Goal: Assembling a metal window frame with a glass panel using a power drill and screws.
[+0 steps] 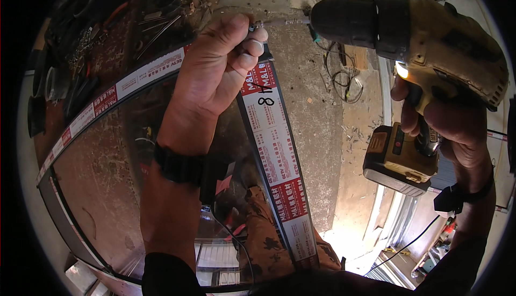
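My right hand (438, 116) grips a yellow and black cordless drill (457, 43) by its handle, with the battery below and the work light lit. The drill points left, and its long thin bit (285, 22) reaches toward my left hand (223, 62). Thumb and curled fingers of that hand close on a small metal piece that looks like a screw (253, 27), right at the bit's tip. Under the left hand lies the corner of a metal frame; its bar (277, 140) wears red and white protective film with a handwritten black mark.
A second film-covered frame bar (115, 94) curves away to the left. Dark tools and loose clutter (91, 33) lie at the far left. A coiled black cable (344, 78) rests on the worn floor beyond the frame. Long metal profiles (384, 210) lie at the right.
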